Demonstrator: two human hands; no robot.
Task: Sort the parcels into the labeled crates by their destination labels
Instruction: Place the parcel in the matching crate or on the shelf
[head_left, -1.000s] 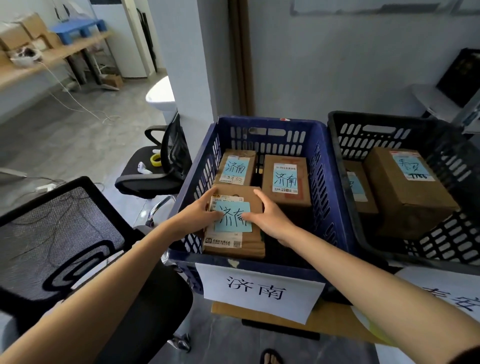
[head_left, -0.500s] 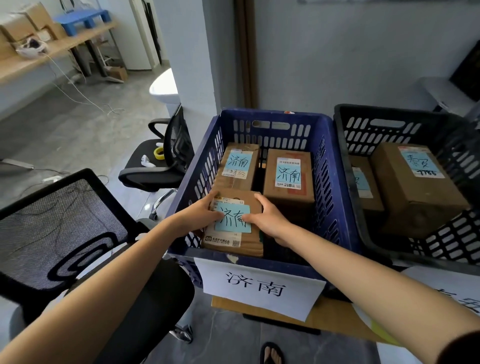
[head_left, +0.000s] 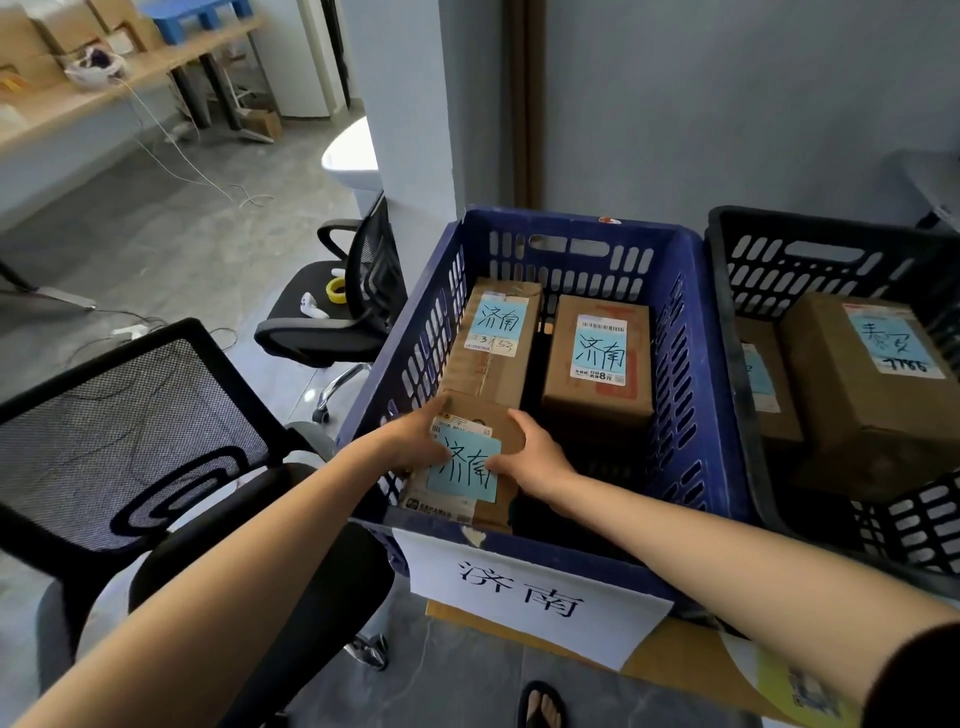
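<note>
the near parcel is gripped from both sides: the left hand is wrapped over its left edge and the right hand over its right edge, with both thumbs laid on the blue destination label. compared with the frames half a second and a second ago, the parcel has been brought lower and closer to the wrists, into the corner of the blue crate nearest the left forearm, and the hands have been slid inward over the label. whether its underside is already borne by the crate floor cannot be told, since that part is hidden behind the near wall. the characters on the label are matched by those on the paper sign hung below the wrists (the same two characters are written on both). beyond the fingertips, two more labelled parcels lie in the same crate, one straight ahead of the left hand and one ahead of the right hand, and the held parcel looks to be touching the former. out past the right forearm, a black crate with differently marked boxes is seen. this placement is judged to be nearly finished, with only the release left to be done.
</note>
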